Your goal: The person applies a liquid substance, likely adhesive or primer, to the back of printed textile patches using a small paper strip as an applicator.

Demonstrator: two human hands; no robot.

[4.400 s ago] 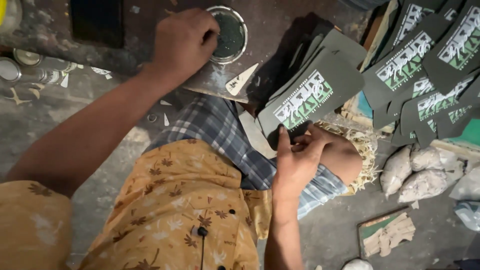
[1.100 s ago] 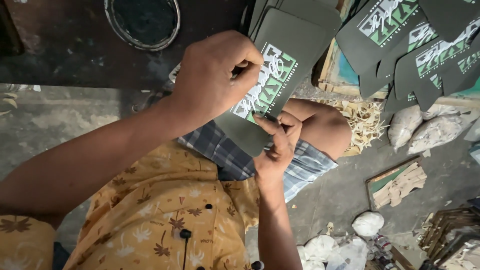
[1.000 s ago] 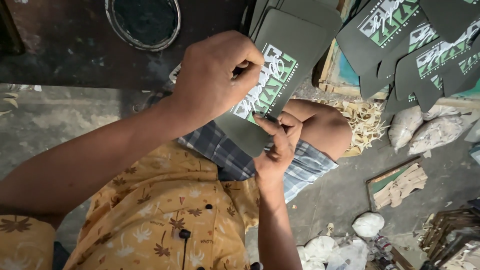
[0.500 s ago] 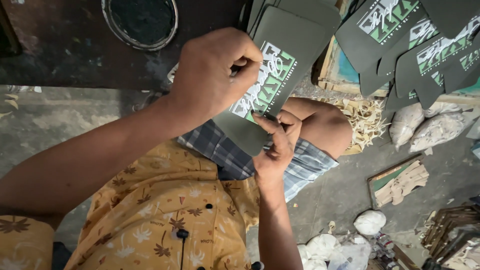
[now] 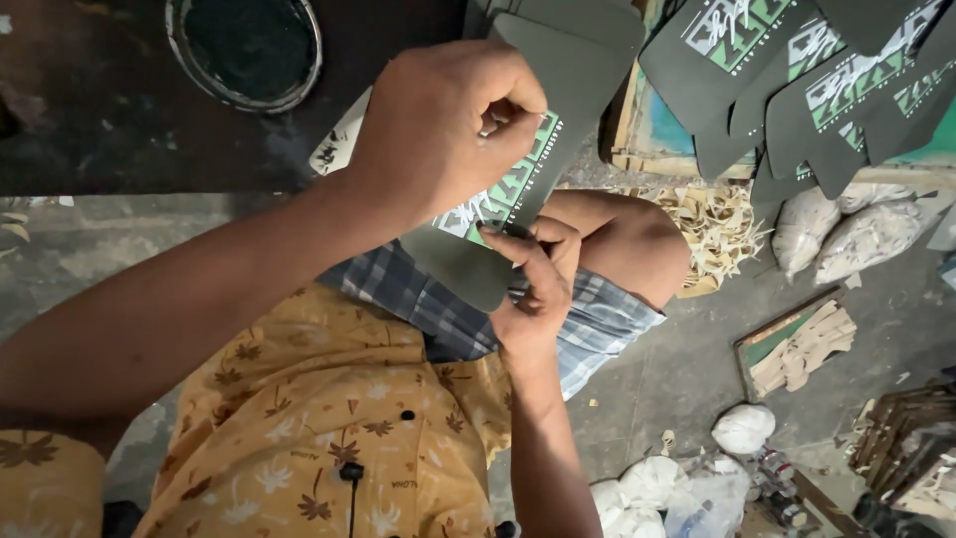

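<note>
- Left hand [image 5: 448, 125]: curled into a loose fist over the upper half of the sheet [image 5: 468, 269], fingers bunched together, thumb and forefinger tips pinched on something small at the printed patch; what exactly sits between them, cannot tell.
- Right hand [image 5: 538, 289]: below the left, fingers closed on the sheet's lower right edge, thumb on top, other fingers tucked under.
- Sheet: dark grey, long and flat with rounded ends, green-and-white print near its middle. Long axis slanted, running from the rounded lower end just left of the right fingers up and to the right, under the left fist. Upper end pointing away from the body, toward the stack [image 5: 588, 40]; lower end pointing back toward the lap.
- Held above checked shorts [image 5: 597, 319] and a bent knee [image 5: 627, 239], which lies just right of the right fingers.
- Stack of like grey sheets: just beyond the left knuckles, touching or overlapping the held sheet's far end.
- More printed sheets [image 5: 797, 70]: fanned out well to the right of both hands, on a wooden frame [image 5: 637, 149].
- Round tin [image 5: 249, 45] of dark stuff: up and left of the left fist, apart from it, on a dark board [image 5: 100, 130].
- White bags [image 5: 846, 224] and a heap of pale scraps [image 5: 712, 224]: on the floor, right of the knee.
</note>
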